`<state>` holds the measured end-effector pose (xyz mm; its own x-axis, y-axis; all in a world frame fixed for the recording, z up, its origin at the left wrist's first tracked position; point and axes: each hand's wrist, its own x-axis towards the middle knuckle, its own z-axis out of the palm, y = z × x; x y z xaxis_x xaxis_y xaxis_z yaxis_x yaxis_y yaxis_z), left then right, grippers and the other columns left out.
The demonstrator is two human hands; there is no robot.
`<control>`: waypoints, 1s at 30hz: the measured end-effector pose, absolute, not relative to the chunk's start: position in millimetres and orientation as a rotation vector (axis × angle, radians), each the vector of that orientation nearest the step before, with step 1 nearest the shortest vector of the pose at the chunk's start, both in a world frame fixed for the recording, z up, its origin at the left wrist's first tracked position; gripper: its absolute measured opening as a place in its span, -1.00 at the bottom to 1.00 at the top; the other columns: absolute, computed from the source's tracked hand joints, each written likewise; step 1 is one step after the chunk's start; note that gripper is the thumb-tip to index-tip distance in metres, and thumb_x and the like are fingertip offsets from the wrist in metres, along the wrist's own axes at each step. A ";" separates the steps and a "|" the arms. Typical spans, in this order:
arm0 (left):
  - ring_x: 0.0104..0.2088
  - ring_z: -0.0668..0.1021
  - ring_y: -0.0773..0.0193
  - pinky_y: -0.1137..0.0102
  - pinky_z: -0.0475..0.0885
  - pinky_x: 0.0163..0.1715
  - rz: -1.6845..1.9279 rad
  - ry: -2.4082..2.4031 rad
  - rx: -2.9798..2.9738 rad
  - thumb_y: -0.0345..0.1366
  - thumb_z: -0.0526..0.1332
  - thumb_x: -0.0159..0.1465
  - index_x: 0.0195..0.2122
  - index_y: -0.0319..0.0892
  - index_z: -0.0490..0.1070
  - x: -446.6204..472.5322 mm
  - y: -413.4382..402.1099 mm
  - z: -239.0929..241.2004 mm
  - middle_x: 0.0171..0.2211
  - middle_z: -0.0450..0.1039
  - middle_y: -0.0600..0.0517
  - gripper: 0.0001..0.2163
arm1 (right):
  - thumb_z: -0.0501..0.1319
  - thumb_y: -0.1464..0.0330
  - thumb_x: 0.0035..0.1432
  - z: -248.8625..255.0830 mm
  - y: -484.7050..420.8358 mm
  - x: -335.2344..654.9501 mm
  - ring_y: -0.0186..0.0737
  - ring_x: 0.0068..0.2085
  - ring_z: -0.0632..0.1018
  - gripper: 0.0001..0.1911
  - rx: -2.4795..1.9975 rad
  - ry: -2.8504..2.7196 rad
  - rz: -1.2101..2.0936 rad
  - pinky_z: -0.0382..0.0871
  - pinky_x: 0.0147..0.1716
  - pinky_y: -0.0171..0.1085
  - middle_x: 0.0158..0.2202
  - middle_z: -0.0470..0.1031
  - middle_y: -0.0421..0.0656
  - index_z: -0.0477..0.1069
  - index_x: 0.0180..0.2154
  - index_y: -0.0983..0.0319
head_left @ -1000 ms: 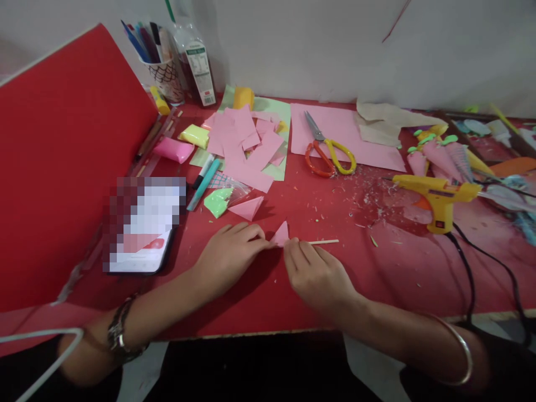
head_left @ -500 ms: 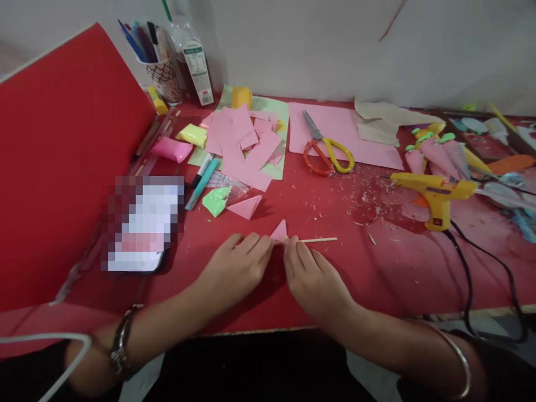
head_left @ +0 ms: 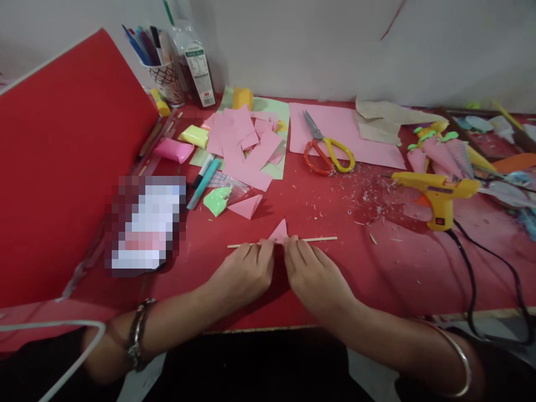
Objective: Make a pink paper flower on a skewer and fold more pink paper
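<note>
A small piece of pink paper (head_left: 279, 230), its tip pointing away from me, lies around a thin wooden stick (head_left: 320, 239). My left hand (head_left: 247, 267) is closed on the paper's left side, and my right hand (head_left: 312, 271) pinches its right side. Both ends of the stick stick out past my hands, nearly level across the red table. My fingertips cover the lower edge of the paper. Just beyond my left hand rest a folded pink paper piece (head_left: 247, 206) and a green clay packet (head_left: 217, 200).
Scissors (head_left: 324, 148) lie on a pink sheet (head_left: 297, 128) at the back. A yellow glue gun (head_left: 438, 195) with a black cord stands at right, near pink cones (head_left: 439, 153). At left are a phone (head_left: 146, 223), a red board (head_left: 71, 162) and markers (head_left: 203, 183).
My left hand has shifted slightly down, so the stick's left end now shows beyond it. My right hand stays almost in place, still pinching the paper.
</note>
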<state>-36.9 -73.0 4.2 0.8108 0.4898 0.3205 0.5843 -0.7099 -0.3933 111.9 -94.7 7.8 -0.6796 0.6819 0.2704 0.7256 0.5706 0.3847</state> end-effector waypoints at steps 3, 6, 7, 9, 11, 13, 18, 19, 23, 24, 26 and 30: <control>-0.70 0.35 0.33 0.43 0.15 -0.69 -0.273 -0.811 -2.531 -0.64 -0.14 0.11 -0.39 -0.37 0.34 -36.6 -71.6 3.9 -0.61 0.29 0.03 -0.72 | -0.19 0.68 -0.02 10.1 -90.5 113.2 -0.17 -0.39 0.50 -0.56 -1.207 -2.680 -0.638 0.41 -0.45 -0.29 -0.43 0.50 0.04 0.45 -0.34 0.48; -0.72 0.35 0.34 0.43 0.16 -0.70 -0.259 -0.824 -2.586 -0.63 -0.13 0.11 -0.38 -0.35 0.35 -38.3 -69.2 4.5 -0.59 0.30 0.03 -0.72 | -0.16 0.65 0.04 12.6 -83.6 116.1 -0.25 -0.53 0.43 -0.61 -1.199 -2.663 -0.511 0.34 -0.56 -0.32 -0.56 0.42 -0.08 0.42 -0.39 0.40; -0.72 0.35 0.34 0.43 0.17 -0.70 -0.248 -0.829 -2.595 -0.63 -0.12 0.11 -0.38 -0.34 0.35 -38.8 -68.8 4.7 -0.59 0.30 0.03 -0.72 | -0.15 0.64 0.06 12.9 -81.3 117.2 -0.26 -0.54 0.41 -0.63 -1.198 -2.653 -0.474 0.31 -0.57 -0.32 -0.57 0.40 -0.11 0.41 -0.40 0.38; -0.71 0.35 0.34 0.42 0.18 -0.69 -0.226 -0.828 -2.601 -0.64 -0.11 0.10 -0.41 -0.34 0.35 -39.6 -68.5 4.8 -0.59 0.30 0.02 -0.73 | -0.13 0.61 0.10 12.8 -77.3 119.5 -0.26 -0.53 0.40 -0.67 -1.196 -2.634 -0.409 0.28 -0.57 -0.32 -0.57 0.38 -0.13 0.39 -0.42 0.35; -0.70 0.35 0.34 0.42 0.19 -0.68 -0.210 -0.819 -2.607 -0.64 -0.11 0.09 -0.40 -0.35 0.35 -39.8 -68.6 4.7 -0.58 0.32 0.00 -0.74 | -0.11 0.59 0.13 11.9 -74.7 121.3 -0.27 -0.52 0.39 -0.68 -1.187 -2.623 -0.346 0.25 -0.57 -0.33 -0.57 0.37 -0.15 0.38 -0.43 0.32; -0.70 0.36 0.34 0.42 0.19 -0.68 -0.194 -0.812 -2.626 -0.64 -0.10 0.08 -0.39 -0.35 0.35 -39.9 -68.2 4.5 -0.56 0.33 -0.01 -0.74 | -0.10 0.57 0.15 10.5 -73.5 122.3 -0.27 -0.52 0.38 -0.70 -1.181 -2.613 -0.290 0.21 -0.58 -0.33 -0.55 0.37 -0.16 0.37 -0.42 0.31; -0.72 0.33 0.36 0.43 0.14 -0.71 -0.179 -0.855 -2.686 -0.65 -0.09 0.06 -0.42 -0.31 0.34 -41.2 -64.9 6.3 -0.57 0.32 0.01 -0.73 | -0.12 0.55 0.18 8.3 -72.7 123.2 -0.27 -0.46 0.40 -0.69 -1.153 -2.594 -0.214 0.22 -0.55 -0.33 -0.44 0.44 -0.12 0.38 -0.36 0.35; -0.72 0.32 0.37 0.43 0.13 -0.71 -0.187 -0.858 -2.695 -0.65 -0.10 0.06 -0.44 -0.30 0.34 -41.7 -63.9 6.8 -0.58 0.32 0.02 -0.73 | -0.11 0.55 0.18 8.3 -72.1 123.5 -0.27 -0.46 0.40 -0.69 -1.161 -2.602 -0.190 0.23 -0.54 -0.33 -0.45 0.43 -0.11 0.38 -0.38 0.35; -0.72 0.32 0.36 0.43 0.13 -0.70 -0.254 -0.864 -2.729 -0.64 -0.11 0.09 -0.44 -0.29 0.36 -43.4 -59.9 8.5 -0.60 0.31 0.04 -0.72 | -0.05 0.54 0.16 10.2 -67.5 124.4 -0.26 -0.43 0.39 -0.75 -1.192 -2.641 -0.065 0.27 -0.49 -0.32 -0.47 0.42 -0.12 0.39 -0.38 0.35; -0.71 0.33 0.36 0.43 0.13 -0.69 -0.269 -0.858 -2.737 -0.63 -0.11 0.10 -0.42 -0.29 0.36 -43.9 -58.9 8.7 -0.59 0.32 0.03 -0.72 | -0.03 0.54 0.15 10.9 -66.1 124.4 -0.25 -0.42 0.39 -0.77 -1.192 -2.647 -0.038 0.28 -0.48 -0.32 -0.46 0.42 -0.12 0.39 -0.37 0.35; -0.71 0.33 0.36 0.42 0.13 -0.69 -0.300 -0.851 -2.737 -0.62 -0.11 0.13 -0.41 -0.29 0.37 -45.0 -56.9 8.9 -0.59 0.33 0.03 -0.71 | -0.01 0.55 0.13 12.3 -63.6 124.0 -0.24 -0.41 0.38 -0.79 -1.193 -2.670 0.002 0.29 -0.48 -0.31 -0.45 0.42 -0.11 0.39 -0.38 0.35; -0.72 0.33 0.35 0.41 0.11 -0.68 -0.392 -0.871 -2.702 -0.60 -0.13 0.18 -0.43 -0.23 0.36 -49.2 -52.3 8.1 -0.62 0.34 0.07 -0.69 | -0.01 0.58 0.12 14.5 -60.1 122.6 -0.23 -0.38 0.38 -0.80 -1.201 -2.754 0.019 0.30 -0.44 -0.29 -0.41 0.41 -0.08 0.38 -0.37 0.36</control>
